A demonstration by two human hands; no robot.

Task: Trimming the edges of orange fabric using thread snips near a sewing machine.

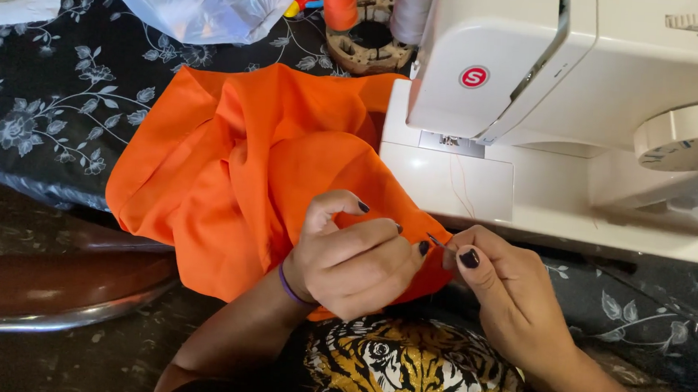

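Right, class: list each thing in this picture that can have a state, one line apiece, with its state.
orange fabric: crumpled, draped from the table to the lap
left hand: fingers closed, pinching a fabric edge
right hand: fingers pinched on a thin metal tool
thin metal tool: held, tip at the fabric
sewing machine: upright, nothing under its needle
orange thread spool: standing upright
white plastic bag: full, lying on the table

you're at a home sewing corner: a white sewing machine (580,113) on a tabletop (39,112) under a flowered cloth, thread spools (341,2) behind it, orange fabric (246,165) heaped alongside.
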